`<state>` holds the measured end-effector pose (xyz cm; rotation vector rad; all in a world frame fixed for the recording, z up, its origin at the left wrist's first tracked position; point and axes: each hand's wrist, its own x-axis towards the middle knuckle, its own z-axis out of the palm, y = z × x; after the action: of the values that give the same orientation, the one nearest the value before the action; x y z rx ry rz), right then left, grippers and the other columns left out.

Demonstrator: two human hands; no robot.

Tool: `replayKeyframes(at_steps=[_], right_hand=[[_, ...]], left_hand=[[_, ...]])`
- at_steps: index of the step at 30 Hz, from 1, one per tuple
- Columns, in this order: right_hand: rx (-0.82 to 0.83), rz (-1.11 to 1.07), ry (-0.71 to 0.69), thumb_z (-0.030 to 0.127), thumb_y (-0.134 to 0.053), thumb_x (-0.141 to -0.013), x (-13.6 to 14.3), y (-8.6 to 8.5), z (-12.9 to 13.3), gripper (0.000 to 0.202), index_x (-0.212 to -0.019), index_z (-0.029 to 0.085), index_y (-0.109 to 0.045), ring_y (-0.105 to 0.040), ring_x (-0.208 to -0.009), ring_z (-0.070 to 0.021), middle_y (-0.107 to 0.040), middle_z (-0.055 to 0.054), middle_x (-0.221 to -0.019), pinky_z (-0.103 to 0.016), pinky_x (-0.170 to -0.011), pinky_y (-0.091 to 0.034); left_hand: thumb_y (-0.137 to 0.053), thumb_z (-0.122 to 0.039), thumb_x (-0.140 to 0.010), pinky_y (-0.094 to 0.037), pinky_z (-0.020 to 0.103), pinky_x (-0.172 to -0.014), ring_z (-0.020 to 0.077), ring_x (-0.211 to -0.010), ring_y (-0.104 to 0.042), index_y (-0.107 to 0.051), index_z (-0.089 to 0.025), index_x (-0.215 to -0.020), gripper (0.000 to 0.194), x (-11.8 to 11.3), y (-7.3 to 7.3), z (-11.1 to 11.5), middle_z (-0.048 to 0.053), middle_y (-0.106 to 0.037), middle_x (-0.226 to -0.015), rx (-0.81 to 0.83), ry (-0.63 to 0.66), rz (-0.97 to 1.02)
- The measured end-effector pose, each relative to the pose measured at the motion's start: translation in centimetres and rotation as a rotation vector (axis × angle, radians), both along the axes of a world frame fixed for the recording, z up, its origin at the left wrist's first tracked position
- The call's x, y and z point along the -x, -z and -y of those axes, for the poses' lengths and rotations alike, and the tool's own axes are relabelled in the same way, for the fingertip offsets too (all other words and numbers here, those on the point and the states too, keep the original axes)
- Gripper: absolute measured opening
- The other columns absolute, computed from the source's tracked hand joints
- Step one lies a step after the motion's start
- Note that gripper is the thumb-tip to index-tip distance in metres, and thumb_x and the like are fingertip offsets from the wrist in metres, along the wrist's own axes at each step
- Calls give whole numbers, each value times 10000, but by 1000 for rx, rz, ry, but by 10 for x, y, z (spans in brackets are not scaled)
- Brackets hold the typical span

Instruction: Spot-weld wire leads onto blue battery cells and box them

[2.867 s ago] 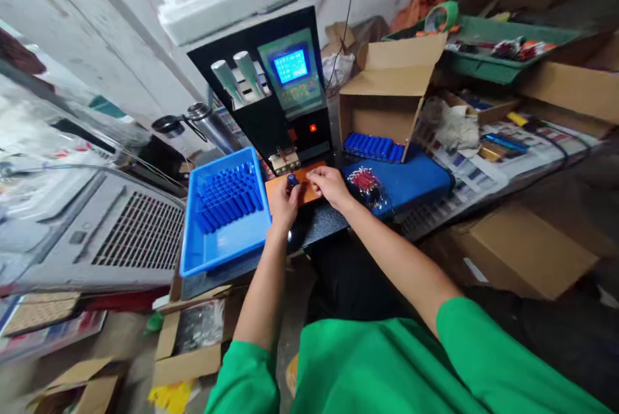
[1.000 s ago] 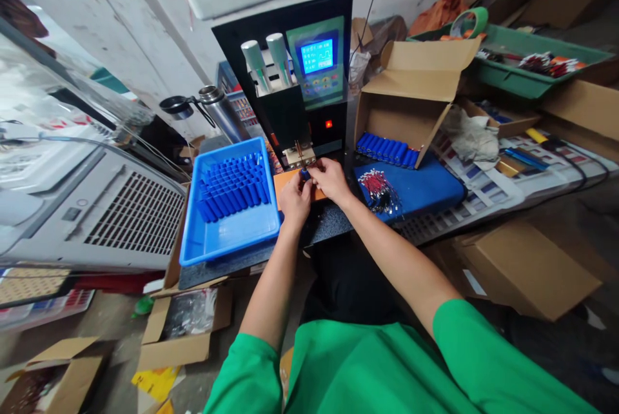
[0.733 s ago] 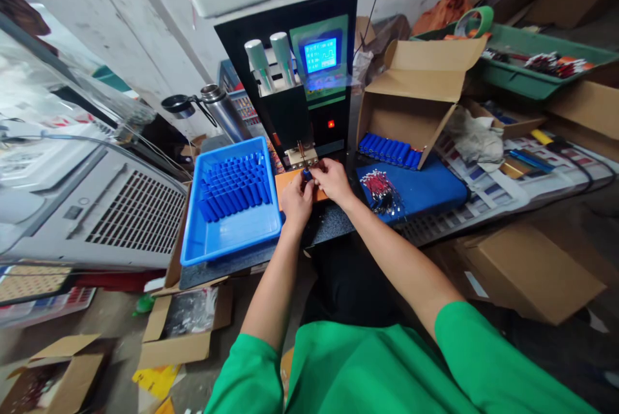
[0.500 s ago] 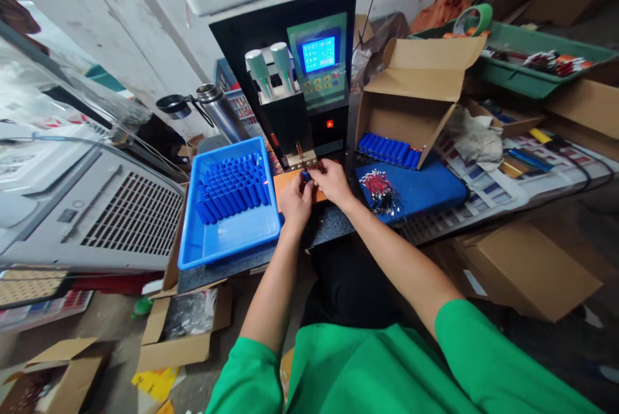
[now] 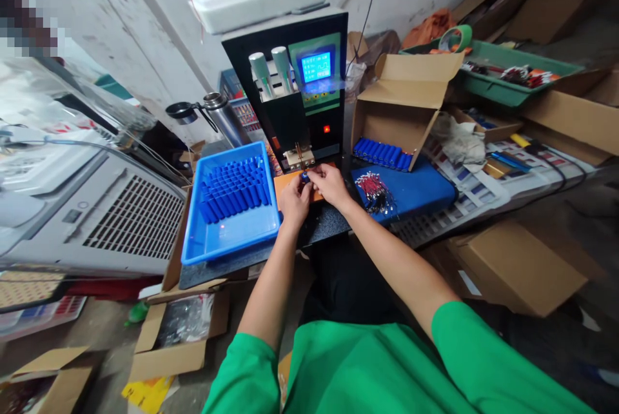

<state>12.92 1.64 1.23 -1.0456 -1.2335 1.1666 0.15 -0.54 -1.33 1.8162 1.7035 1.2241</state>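
Note:
Just below the copper electrode pins point(image 5: 299, 155) of a black spot welder point(image 5: 316, 111), my left hand point(image 5: 294, 201) grips a small blue cylindrical battery cell point(image 5: 304, 177) with closed fingers. My right hand point(image 5: 331, 184) meets it from the right, thumb and finger pinched against the cell; whatever else lies between those fingertips is too small to make out. Both hands are over an orange block point(image 5: 286, 183) at the welder's foot. To the left, a blue plastic tray point(image 5: 232, 247) holds rows of blue cells. Red, white and black wire leads point(image 5: 374, 191) lie piled on the right.
An open cardboard box point(image 5: 405, 90) with finished-looking blue cells stands right of the welder, on a blue surface point(image 5: 425, 195). Behind the tray is a steel flask point(image 5: 225, 118). A green bin point(image 5: 522, 82) sits far right; a grey slatted machine point(image 5: 130, 214) is at left.
The camera view has shifted slightly, showing more above the welder. My hands stay together around the cell, which now appears turned a little, its end showing more toward me.

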Motion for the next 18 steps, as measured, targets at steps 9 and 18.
replayKeyframes(at_steps=[9,18], right_hand=[[-49,43,2,369,-677,-773,-7,13,19,198,-837,186,-641,-629,-688,-155,-681,-14,-751,-262,-629,-507],[-453,676,202,265,-544,-930,-25,-16,41,189,-972,174,-704,-620,-1017,-273,-722,-136,-1013,-393,-920,-468]], left_hand=[[-596,-313,-920,-504,289,-751,179,-785,-635,-697,-230,-1078,205,1,-2,7,30,-689,-844,-18,39,4],[-619,-303,-904,-512,298,-762,182,-797,-630,-694,-229,-1176,291,4,3,4,47,-706,-899,-21,38,4]])
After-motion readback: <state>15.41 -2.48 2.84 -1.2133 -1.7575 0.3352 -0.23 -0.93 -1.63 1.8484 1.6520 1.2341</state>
